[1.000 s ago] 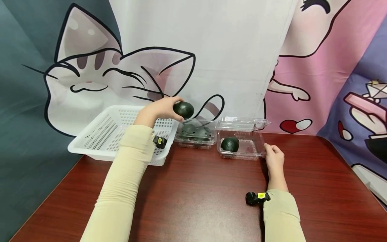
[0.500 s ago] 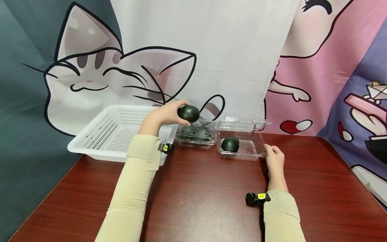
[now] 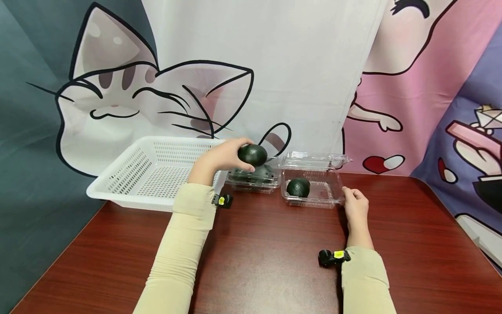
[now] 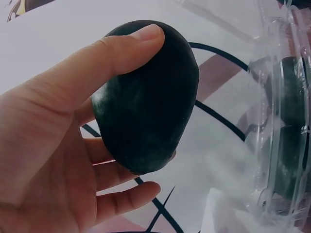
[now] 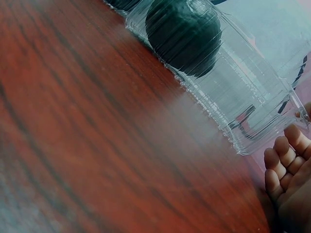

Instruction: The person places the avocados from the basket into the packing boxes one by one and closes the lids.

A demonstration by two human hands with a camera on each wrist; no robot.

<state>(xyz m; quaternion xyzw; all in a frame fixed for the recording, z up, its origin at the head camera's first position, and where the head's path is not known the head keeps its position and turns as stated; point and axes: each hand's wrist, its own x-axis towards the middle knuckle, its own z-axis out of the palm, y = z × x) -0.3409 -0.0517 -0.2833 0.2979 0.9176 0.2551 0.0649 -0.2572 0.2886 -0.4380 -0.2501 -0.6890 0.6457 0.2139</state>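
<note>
My left hand grips a dark green avocado from the side, raised in front of a closed clear clamshell box. In the left wrist view the thumb lies across the top of the fruit, the other fingers behind it. That closed clamshell box has dark avocados inside. To its right stands an open clear plastic clamshell box, lid tipped back, with one avocado in its left half. My right hand pinches this box's right rim; in the right wrist view its fingers are curled at the corner.
A white perforated plastic basket stands at the left behind my left forearm. The reddish-brown wooden table ends against a cartoon-printed curtain. A small black camera is strapped to each wrist.
My left hand has carried the avocado to the right and slightly down, from beside the basket to over the closed clamshell box. My right hand has stayed at the open box's rim.
</note>
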